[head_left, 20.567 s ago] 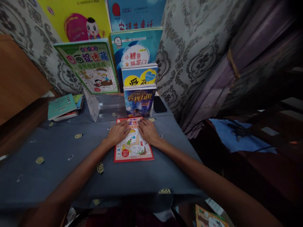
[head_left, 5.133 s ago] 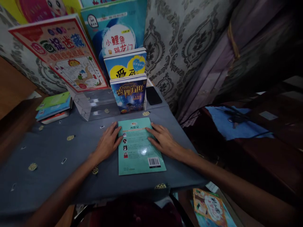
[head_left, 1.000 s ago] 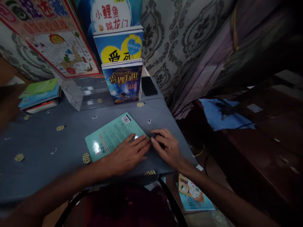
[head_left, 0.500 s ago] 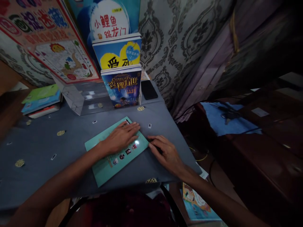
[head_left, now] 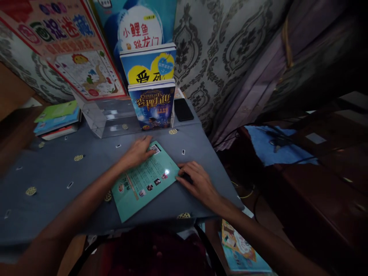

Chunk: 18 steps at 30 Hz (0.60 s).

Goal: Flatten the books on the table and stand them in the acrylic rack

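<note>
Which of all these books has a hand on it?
The teal book lying aslant, barcode up: left hand beside the barcode, right hand at its right corner. No hand touches the standing books or the small stack.

The left forearm [head_left: 96, 186] partly hides the teal book [head_left: 146, 180].

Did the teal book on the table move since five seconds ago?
Yes. Against the standing dark-blue book, the teal book has moved left and turned, its barcode now toward the far side.
</note>
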{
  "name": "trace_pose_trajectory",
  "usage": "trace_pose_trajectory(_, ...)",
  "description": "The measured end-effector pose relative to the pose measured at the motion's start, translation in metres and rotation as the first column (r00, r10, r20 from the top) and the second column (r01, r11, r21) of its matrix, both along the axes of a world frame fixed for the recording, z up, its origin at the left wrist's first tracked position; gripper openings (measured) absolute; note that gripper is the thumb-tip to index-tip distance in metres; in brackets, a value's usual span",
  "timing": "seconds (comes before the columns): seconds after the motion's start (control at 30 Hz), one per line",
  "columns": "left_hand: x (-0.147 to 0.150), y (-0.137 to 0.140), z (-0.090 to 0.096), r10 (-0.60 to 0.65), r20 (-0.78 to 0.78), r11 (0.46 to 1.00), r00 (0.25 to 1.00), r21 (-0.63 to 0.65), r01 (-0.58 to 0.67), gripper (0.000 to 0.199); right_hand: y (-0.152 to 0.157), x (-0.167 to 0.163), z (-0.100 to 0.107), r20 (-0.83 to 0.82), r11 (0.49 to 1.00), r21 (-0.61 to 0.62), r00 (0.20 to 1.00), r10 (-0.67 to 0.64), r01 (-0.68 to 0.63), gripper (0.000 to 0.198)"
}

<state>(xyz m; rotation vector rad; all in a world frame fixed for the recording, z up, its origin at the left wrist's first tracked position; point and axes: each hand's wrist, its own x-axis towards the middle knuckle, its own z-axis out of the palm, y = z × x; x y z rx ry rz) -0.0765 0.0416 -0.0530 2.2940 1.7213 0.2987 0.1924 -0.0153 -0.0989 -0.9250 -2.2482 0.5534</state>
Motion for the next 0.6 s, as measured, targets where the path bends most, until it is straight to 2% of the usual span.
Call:
trace_pose_trajectory(0.07,-0.006,0.012,0.004,0.035,0.05,0.99,0.998,-0.135,-0.028,0.043,0.0,0.001,0.0,-0.002,1.0,-0.011,1.0,0.004,-0.004,0.009)
trace_pose_trajectory(0.17,-0.016,0.021,0.007,0.039,0.197,0.936,0.98,-0.35,0.033,0.034,0.001,0.002,-0.003,-0.012,1.0,-0.018,1.0,-0.004,0.004,0.016)
trace_pose_trajectory(0.27,-0.02,0.011,0.009,0.044,0.374,0.905,0.926,-0.408,0.121,0.039,0.0,0.004,-0.009,-0.02,1.0,-0.023,1.0,-0.016,0.016,0.04)
trace_pose_trajectory(0.37,-0.014,-0.006,0.022,0.012,0.427,0.949,0.904,-0.291,0.125,0.037,0.001,0.003,-0.014,-0.065,0.996,-0.086,0.998,-0.006,0.0,0.055)
trace_pose_trajectory(0.43,-0.007,-0.015,0.042,-0.036,0.391,0.98,0.92,-0.168,0.11,0.032,0.005,-0.001,-0.01,-0.133,0.981,-0.192,0.991,-0.005,-0.021,0.056)
trace_pose_trajectory(0.53,0.005,-0.028,0.089,-0.117,0.271,0.99,0.955,0.103,0.093,0.022,0.02,-0.008,0.02,-0.289,0.934,-0.329,0.957,0.042,-0.14,0.039)
trace_pose_trajectory(0.57,0.008,-0.033,0.106,-0.124,0.229,0.973,0.965,0.218,0.073,0.021,0.026,-0.01,0.036,-0.338,0.935,-0.316,0.94,0.045,-0.158,0.033)
trace_pose_trajectory(0.6,0.01,-0.038,0.122,-0.104,0.199,0.945,0.974,0.326,0.034,0.021,0.032,-0.012,0.053,-0.367,0.958,-0.258,0.93,0.022,-0.124,0.029)
